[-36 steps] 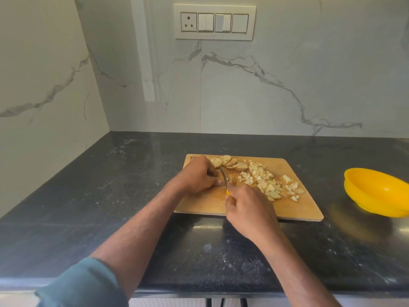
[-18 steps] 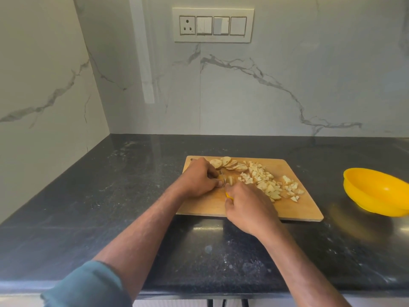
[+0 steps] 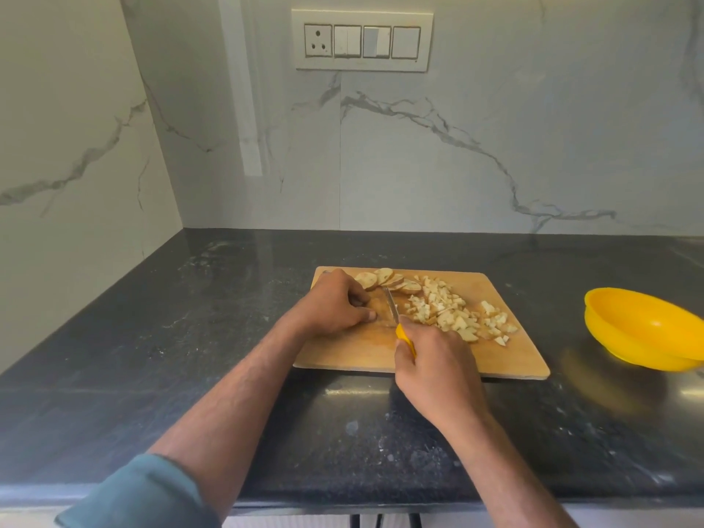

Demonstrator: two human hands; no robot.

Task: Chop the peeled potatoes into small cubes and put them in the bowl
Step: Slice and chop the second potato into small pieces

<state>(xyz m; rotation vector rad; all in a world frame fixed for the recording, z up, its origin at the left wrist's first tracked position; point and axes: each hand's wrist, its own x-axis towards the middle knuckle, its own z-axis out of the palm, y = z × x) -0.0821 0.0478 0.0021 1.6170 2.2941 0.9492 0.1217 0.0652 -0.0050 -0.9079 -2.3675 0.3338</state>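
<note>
A wooden cutting board (image 3: 510, 356) lies on the dark counter. On its far side sits a short row of potato slices (image 3: 384, 280); a heap of small potato cubes (image 3: 453, 312) spreads to their right. My right hand (image 3: 436, 369) grips a knife with a yellow handle (image 3: 405, 339), its blade (image 3: 391, 304) pointing away, tip near the slices. My left hand (image 3: 335, 304) rests curled on the board just left of the blade; whatever its fingers hold down is hidden. The yellow bowl (image 3: 644, 329) stands to the right of the board, with no potato visible in it.
The black stone counter (image 3: 190, 337) runs into a corner at the left, with marble walls behind and to the left. A switch plate (image 3: 362, 40) is on the back wall. The counter's front edge is close to my forearms.
My right hand has drawn back toward me, so the blade and yellow handle show more. My left hand stays in place beside the blade.
</note>
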